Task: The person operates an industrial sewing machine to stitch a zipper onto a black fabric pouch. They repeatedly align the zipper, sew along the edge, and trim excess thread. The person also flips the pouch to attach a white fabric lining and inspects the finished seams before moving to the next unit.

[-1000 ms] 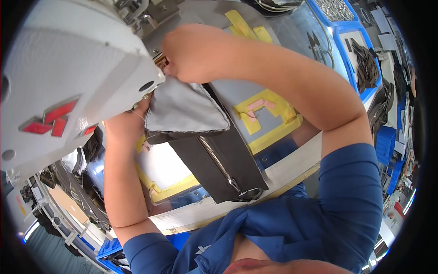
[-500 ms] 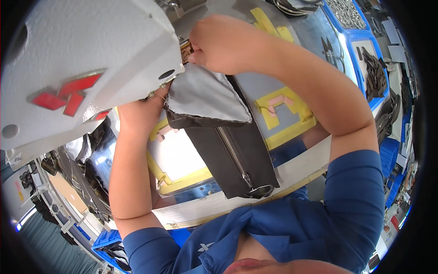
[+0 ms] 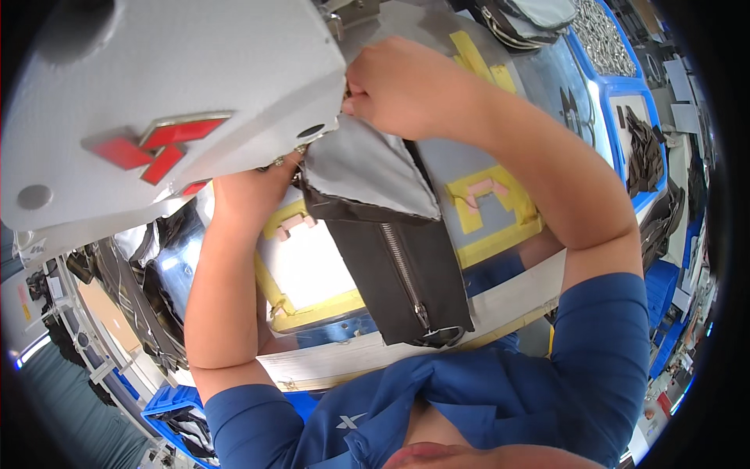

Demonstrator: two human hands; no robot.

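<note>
A dark fabric pouch [image 3: 418,293] with a metal zipper [image 3: 402,273] lies on the machine bed, its grey lining [image 3: 367,168] folded out at the far end. That far end runs under the white head of a sewing machine [image 3: 234,102]. My right hand [image 3: 406,90] is closed, fingers curled in a pinch at the lining's far edge beside the machine head. Against the pouch's left edge sits my left hand [image 3: 254,195]; the machine head covers most of its fingers. The needle area is hidden too.
Yellow tape [image 3: 496,250] frames patches on the worktop at both sides of the pouch. Blue trays at the far right hold small metal parts [image 3: 605,39] and dark strips [image 3: 644,144]. More pouches [image 3: 531,19] lie at the back; dark fabric pieces [image 3: 141,305] hang at the left.
The whole view has shifted, so the machine head appears farther right and lower. Both hands keep nearly the same places on the pouch, and the right hand stays closed.
</note>
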